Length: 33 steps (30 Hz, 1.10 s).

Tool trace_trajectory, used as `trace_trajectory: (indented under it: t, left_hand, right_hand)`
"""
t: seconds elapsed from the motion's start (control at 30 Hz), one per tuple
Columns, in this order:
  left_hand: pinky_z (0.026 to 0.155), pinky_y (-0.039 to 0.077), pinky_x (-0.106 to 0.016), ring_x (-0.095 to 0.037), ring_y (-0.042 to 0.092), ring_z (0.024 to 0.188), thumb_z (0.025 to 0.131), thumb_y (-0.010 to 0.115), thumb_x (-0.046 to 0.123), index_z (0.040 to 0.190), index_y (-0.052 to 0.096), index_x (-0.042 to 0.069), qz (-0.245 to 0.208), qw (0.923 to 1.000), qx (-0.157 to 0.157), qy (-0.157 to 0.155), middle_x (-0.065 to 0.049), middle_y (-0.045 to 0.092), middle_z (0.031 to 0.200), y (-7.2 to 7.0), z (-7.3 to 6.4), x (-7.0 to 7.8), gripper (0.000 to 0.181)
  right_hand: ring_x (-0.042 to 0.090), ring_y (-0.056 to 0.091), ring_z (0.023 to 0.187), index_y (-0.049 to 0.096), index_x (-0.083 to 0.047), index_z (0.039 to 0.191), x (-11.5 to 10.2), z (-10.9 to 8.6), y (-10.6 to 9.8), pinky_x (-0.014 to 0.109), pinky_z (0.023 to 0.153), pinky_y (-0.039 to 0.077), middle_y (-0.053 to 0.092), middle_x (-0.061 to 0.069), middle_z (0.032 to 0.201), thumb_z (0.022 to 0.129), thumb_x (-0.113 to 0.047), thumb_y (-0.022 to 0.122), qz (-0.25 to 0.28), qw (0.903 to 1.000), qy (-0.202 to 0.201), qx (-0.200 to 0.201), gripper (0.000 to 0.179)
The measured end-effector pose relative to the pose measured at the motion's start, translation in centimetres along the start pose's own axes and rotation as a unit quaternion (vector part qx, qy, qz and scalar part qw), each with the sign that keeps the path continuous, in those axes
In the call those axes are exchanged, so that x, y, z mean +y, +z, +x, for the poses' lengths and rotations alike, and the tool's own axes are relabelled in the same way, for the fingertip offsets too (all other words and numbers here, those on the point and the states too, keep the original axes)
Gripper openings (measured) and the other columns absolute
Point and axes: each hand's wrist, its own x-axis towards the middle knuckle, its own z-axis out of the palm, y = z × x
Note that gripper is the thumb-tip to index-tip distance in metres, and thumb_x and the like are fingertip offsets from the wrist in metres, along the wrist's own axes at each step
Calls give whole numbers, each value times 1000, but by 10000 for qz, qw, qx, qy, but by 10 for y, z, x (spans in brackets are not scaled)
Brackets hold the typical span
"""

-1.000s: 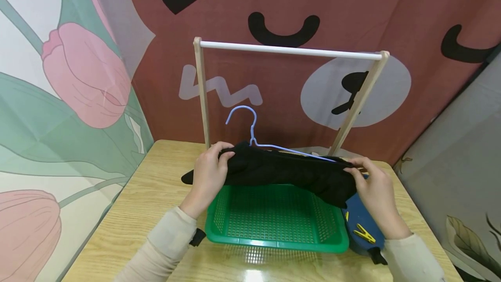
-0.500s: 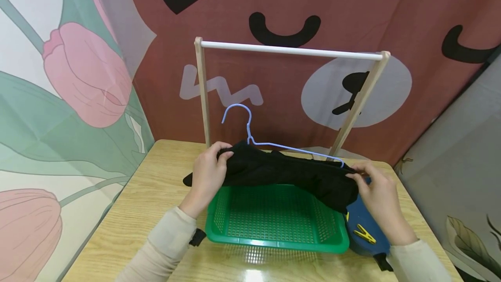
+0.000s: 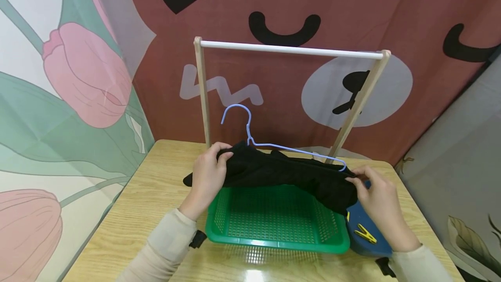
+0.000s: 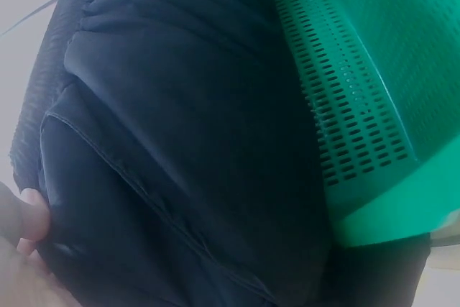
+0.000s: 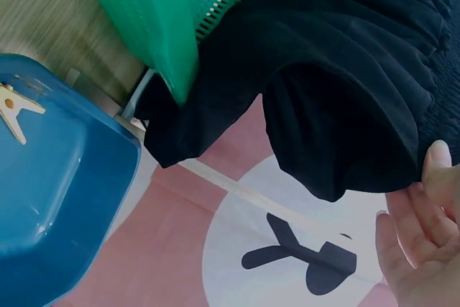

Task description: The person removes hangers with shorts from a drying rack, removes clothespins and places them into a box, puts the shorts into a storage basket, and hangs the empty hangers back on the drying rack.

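Black shorts (image 3: 282, 171) with a gathered elastic waistband are stretched sideways above a green basket. My left hand (image 3: 207, 177) pinches the waistband at its left end, thumb in front. At the opposite end, my right hand (image 3: 379, 206) pinches the waistband between thumb and fingers. A light blue clothes hanger (image 3: 289, 148) stands partly inside the waist, hook up; its left arm is hidden by the cloth. Its bent right end shows at the waistband's edge, just left of my right fingertips. A slanted pocket seam (image 4: 129, 177) shows in the left wrist view.
The green basket (image 3: 274, 243) sits under the shorts on a wooden table (image 3: 129, 212). Behind stands a rack with a white rail (image 3: 289, 50) and wooden posts. At right is a blue box (image 5: 72, 177) with yellow clothespins (image 3: 365, 233). A printed curtain hangs behind.
The hanger has shifted slightly, its hook a little left; its right end, hidden in the waistband before, now shows. My right hand has moved slightly right and down. My left hand stays nearly still.
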Motion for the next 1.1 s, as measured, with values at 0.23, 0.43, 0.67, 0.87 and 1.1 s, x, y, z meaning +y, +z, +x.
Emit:
trace_trajectory:
  t: [0.23,0.43,0.67,0.87,1.1]
  left_hand:
    - [59,45,-41,-28,61,69,94,68,12,104,71,6,2,10000,8,-77,-12,73,95,-1,1,0,12]
    - [67,51,-46,-32,66,80,93,70,11,104,71,6,23,10000,12,-67,-13,73,97,0,1,-1,12]
    - [77,54,-47,-31,68,91,94,69,11,106,71,6,-133,9998,-118,-107,-11,73,102,3,-2,-1,13]
    - [86,53,-49,-32,65,105,94,69,13,107,72,9,-274,9993,-212,-164,-11,71,112,3,-3,-3,15]
    - [95,49,-47,-28,61,117,92,71,14,106,75,11,-534,9977,-374,-170,-5,74,105,1,-3,0,15]
  right_hand:
    - [26,64,68,66,0,90,-1,1,-2,11,60,40,69,11,82,70,20,79,29,9999,-146,-53,31]
    - [24,65,69,67,-3,89,-4,-2,0,18,57,46,69,11,84,68,21,79,31,9991,-381,-186,35]
    - [24,67,83,69,-10,91,-14,-10,6,34,58,51,71,4,94,70,16,80,132,9976,-393,-559,35]
    - [20,66,77,70,-13,91,-20,-11,8,31,54,50,71,1,91,70,13,82,192,9962,-466,-706,36]
    - [9,60,67,72,-18,91,-31,-11,8,24,50,44,70,-4,87,68,0,88,128,9920,-584,-1113,33]
